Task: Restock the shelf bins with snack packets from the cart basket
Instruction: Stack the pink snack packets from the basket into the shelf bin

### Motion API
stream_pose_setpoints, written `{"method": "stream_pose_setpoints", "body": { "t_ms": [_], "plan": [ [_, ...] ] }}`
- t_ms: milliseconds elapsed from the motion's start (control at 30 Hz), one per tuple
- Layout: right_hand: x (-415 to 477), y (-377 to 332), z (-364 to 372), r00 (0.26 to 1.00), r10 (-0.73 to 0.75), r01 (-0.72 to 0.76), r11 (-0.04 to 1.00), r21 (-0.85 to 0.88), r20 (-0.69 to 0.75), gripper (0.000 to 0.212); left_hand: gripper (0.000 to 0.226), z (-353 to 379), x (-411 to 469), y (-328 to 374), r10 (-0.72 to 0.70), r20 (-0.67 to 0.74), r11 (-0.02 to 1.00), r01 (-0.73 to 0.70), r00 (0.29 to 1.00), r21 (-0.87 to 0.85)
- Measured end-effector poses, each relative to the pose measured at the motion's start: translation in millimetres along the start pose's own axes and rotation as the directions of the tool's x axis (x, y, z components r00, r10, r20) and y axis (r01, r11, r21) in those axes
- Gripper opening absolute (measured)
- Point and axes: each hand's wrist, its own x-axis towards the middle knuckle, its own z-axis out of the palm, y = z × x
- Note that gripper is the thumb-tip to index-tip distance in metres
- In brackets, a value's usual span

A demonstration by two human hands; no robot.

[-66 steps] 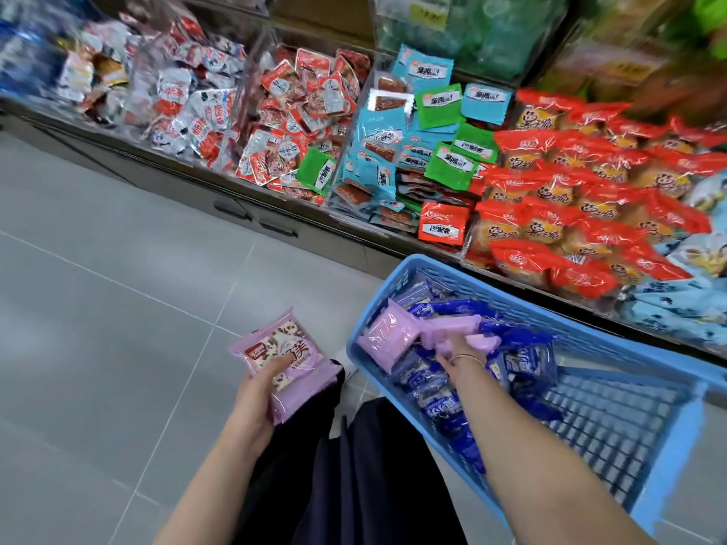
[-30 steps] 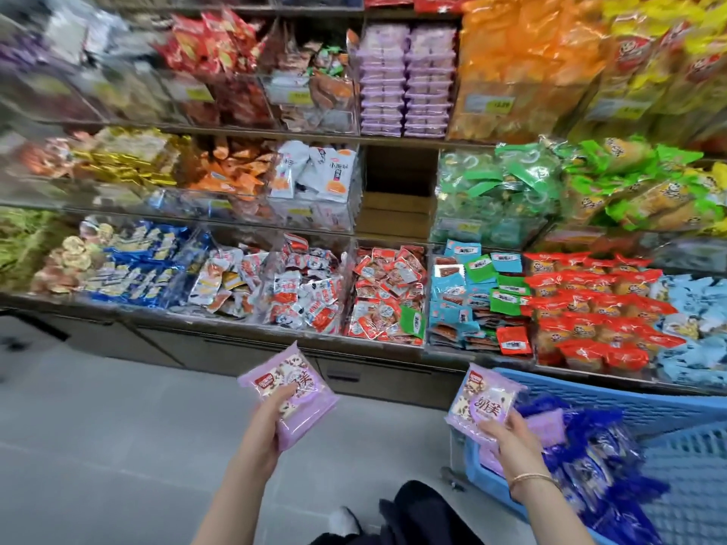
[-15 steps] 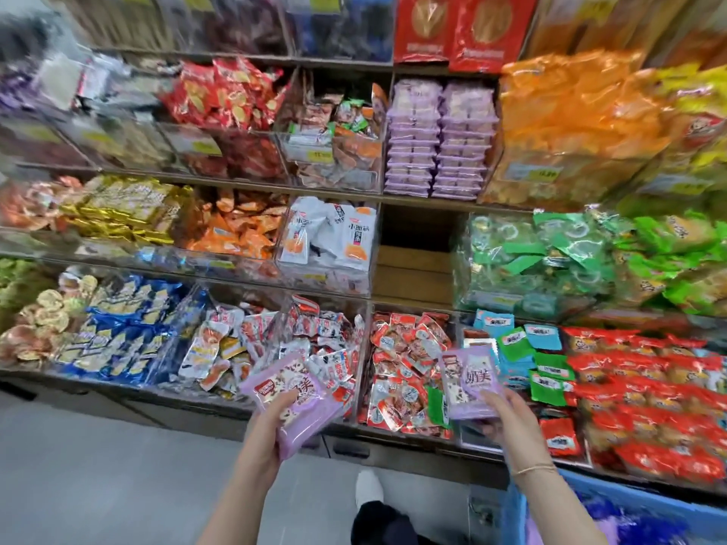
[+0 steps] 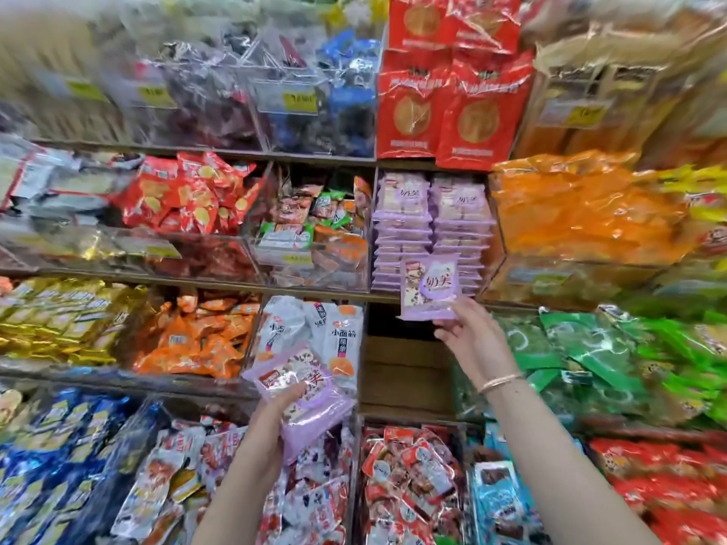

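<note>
Head view: right hand (image 4: 470,332) pinches one purple packet (image 4: 429,287) upright, just below the matching purple stacks (image 4: 432,230), far and up. Left hand (image 4: 275,416) grips spare packets (image 4: 303,395), lower left, farther off.

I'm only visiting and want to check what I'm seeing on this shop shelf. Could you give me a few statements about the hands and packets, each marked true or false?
1. The right hand holds a purple packet up in front of the purple stacks on the shelf. True.
2. The left hand holds nothing. False: it grips a bundle of packets, also purple.
3. A bracelet sits on the right wrist. True.
4. Green bags lie directly to the right of the purple stacks. False: orange bags lie there.
</note>
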Motion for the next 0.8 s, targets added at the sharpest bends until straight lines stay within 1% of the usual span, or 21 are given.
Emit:
{"method": "stream_pose_setpoints", "body": {
  "t_ms": [33, 67, 133, 200, 267, 300, 333, 367, 400, 433, 467, 533, 567, 600, 633, 700, 733, 767, 800],
  "plan": [
    [12, -10, 12, 0.999, -0.048, 0.048, 0.999, -0.02, 0.025, 0.016, 0.091, 3, 8, 6, 0.004, 0.024, 1.0, -0.004, 1.0, -0.004],
    [24, -19, 23, 0.994, -0.093, 0.096, 0.994, -0.05, 0.049, 0.014, 0.083, 7, 15, 12, 0.01, 0.04, 1.0, -0.01, 0.999, -0.009],
    [49, -40, 46, 0.982, -0.169, 0.179, 0.975, -0.135, 0.08, 0.011, 0.07, 11, 27, 26, 0.018, 0.044, 1.0, -0.018, 0.999, -0.002],
    [73, -58, 67, 0.971, -0.222, 0.237, 0.934, -0.267, 0.085, 0.013, 0.07, 16, 41, 40, 0.018, 0.057, 1.0, -0.017, 0.998, -0.012],
    [95, -72, 85, 0.965, -0.249, 0.26, 0.885, -0.387, 0.078, 0.013, 0.072, 21, 56, 52, 0.017, 0.077, 1.0, -0.016, 0.997, -0.026],
    [106, -77, 93, 0.965, -0.255, 0.258, 0.86, -0.441, 0.067, 0.017, 0.066, 24, 60, 57, 0.016, 0.089, 1.0, -0.013, 0.996, -0.025],
    [115, -81, 98, 0.965, -0.257, 0.249, 0.832, -0.497, 0.054, 0.025, 0.063, 27, 65, 62, 0.008, 0.101, 1.0, -0.006, 0.995, -0.027],
    [124, -84, 101, 0.967, -0.25, 0.229, 0.791, -0.567, 0.041, 0.035, 0.066, 30, 70, 65, -0.002, 0.117, 0.999, 0.007, 0.993, -0.037],
    [130, -86, 102, 0.971, -0.238, 0.201, 0.73, -0.653, 0.032, 0.042, 0.073, 31, 74, 67, -0.017, 0.128, 0.999, 0.023, 0.992, -0.045],
    [136, -87, 102, 0.972, -0.232, 0.177, 0.639, -0.748, 0.032, 0.046, 0.081, 32, 78, 68, -0.026, 0.136, 0.998, 0.032, 0.99, -0.047],
    [141, -87, 101, 0.969, -0.244, 0.166, 0.514, -0.842, 0.042, 0.044, 0.086, 32, 81, 68, -0.029, 0.133, 0.999, 0.035, 0.991, -0.041],
    [145, -87, 101, 0.944, -0.311, 0.191, 0.243, -0.951, 0.111, 0.032, 0.088, 34, 82, 67, -0.031, 0.123, 0.999, 0.035, 0.992, -0.03],
    [146, -87, 102, 0.927, -0.339, 0.217, 0.138, -0.966, 0.159, 0.022, 0.088, 34, 82, 65, -0.038, 0.125, 0.999, 0.042, 0.991, -0.03],
    [147, -87, 102, 0.917, -0.348, 0.228, 0.061, -0.972, 0.193, 0.01, 0.088, 36, 81, 64, -0.047, 0.116, 0.999, 0.05, 0.992, -0.017],
    [147, -87, 103, 0.915, -0.347, 0.226, 0.014, -0.974, 0.207, 0.01, 0.085, 37, 79, 62, -0.044, 0.109, 0.999, 0.043, 0.993, 0.008],
    [149, -85, 103, 0.915, -0.341, 0.219, -0.025, -0.975, 0.214, 0.024, 0.072, 37, 75, 60, -0.019, 0.117, 0.999, 0.014, 0.993, 0.043],
    [148, -85, 103, 0.917, -0.341, 0.215, -0.017, -0.976, 0.208, 0.027, 0.065, 38, 72, 60, -0.015, 0.126, 0.999, 0.01, 0.992, 0.041],
    [147, -86, 103, 0.916, -0.352, 0.208, 0.008, -0.978, 0.192, 0.025, 0.061, 39, 70, 60, -0.012, 0.129, 0.999, 0.007, 0.992, 0.036],
    [144, -86, 102, 0.909, -0.377, 0.208, 0.036, -0.977, 0.179, 0.014, 0.061, 40, 68, 60, -0.01, 0.12, 0.999, 0.006, 0.993, 0.039]
  ]
}}
